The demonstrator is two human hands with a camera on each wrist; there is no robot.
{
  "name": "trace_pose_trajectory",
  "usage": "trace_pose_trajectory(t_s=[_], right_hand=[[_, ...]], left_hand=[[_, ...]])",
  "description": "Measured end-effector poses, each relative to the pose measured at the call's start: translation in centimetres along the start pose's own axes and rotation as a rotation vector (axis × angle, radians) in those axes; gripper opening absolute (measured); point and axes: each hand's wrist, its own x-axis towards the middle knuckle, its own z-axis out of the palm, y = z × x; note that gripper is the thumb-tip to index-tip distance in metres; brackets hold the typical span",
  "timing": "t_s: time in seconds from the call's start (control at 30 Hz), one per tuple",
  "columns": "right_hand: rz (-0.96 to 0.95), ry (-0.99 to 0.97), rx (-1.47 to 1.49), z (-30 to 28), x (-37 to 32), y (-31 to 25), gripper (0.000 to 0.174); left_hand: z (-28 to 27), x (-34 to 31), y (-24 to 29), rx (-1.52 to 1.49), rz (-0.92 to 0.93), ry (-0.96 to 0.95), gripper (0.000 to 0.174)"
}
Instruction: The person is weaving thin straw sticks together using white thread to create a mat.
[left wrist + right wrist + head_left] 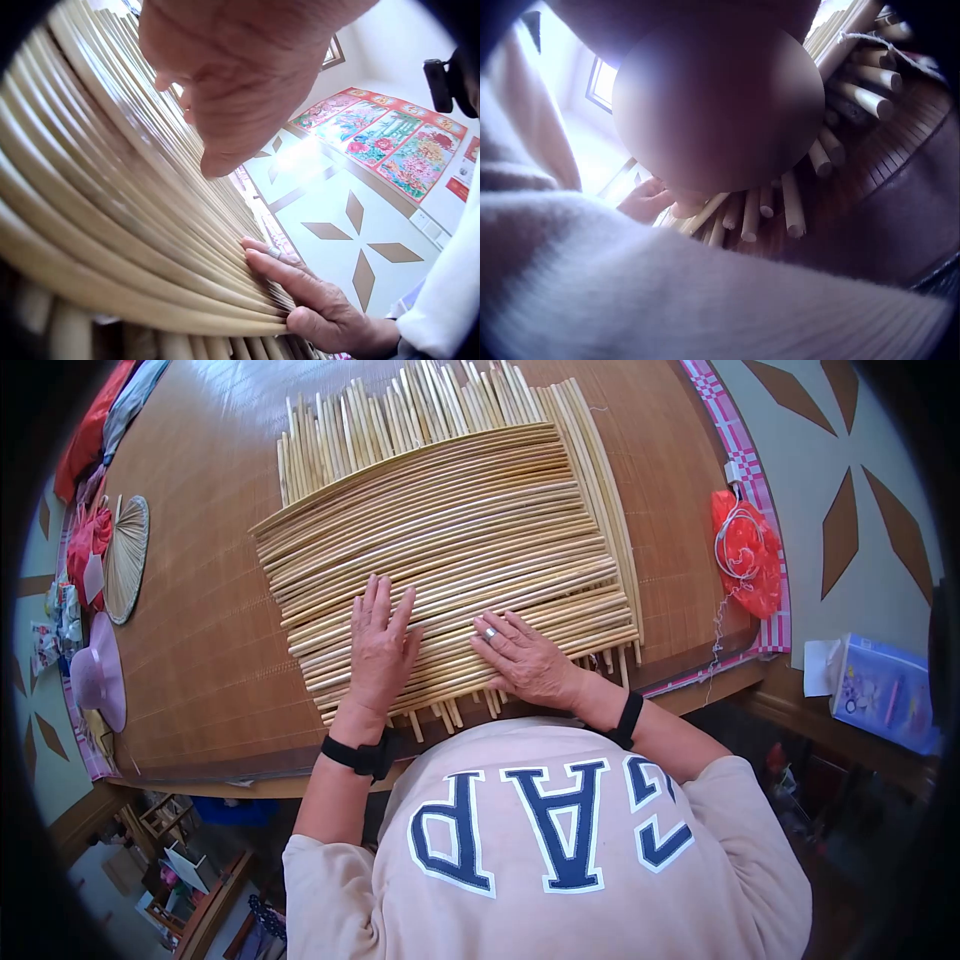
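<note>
A layer of pale wooden sticks (440,540) lies side by side, running left to right, over other sticks (400,415) set crosswise beneath. My left hand (380,645) rests on the layer left of its middle, fingers extended towards the far side. To its right, my right hand (530,660), with a ring, lies on the sticks near the close edge, fingers fairly straight. In the left wrist view the right hand (315,300) touches the stick layer (150,217). In the right wrist view stick ends (795,210) poke out below; much of the view is blurred.
The sticks lie on a brown mat (200,640). At the left edge are a woven fan (127,560) and a pink hat (100,675). A red plastic bag (755,560) with a white cable lies at the right, and a clear blue case (885,695) stands further right.
</note>
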Motion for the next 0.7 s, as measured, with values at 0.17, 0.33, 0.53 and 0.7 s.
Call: trace_pose_trajectory(t_s=[0.17, 0.33, 0.53, 0.7], right_hand=[[0.021, -0.023, -0.019, 0.0, 0.4, -0.3, 0.07], [0.028, -0.042, -0.048, 1.4, 0.1, 0.1, 0.072], [0.012, -0.05, -0.069, 1.5, -0.1, 0.3, 0.072], [0.01, -0.038, -0.057, 1.5, -0.1, 0.5, 0.072]], left_hand=[[1.4, 2.4, 0.7, -0.015, -0.133, -0.091, 0.073], [2.8, 2.5, 0.5, 0.002, -0.185, -0.138, 0.08], [3.9, 2.6, 0.2, -0.011, -0.233, -0.091, 0.081], [4.0, 2.6, 0.0, -0.001, -0.212, -0.082, 0.089]])
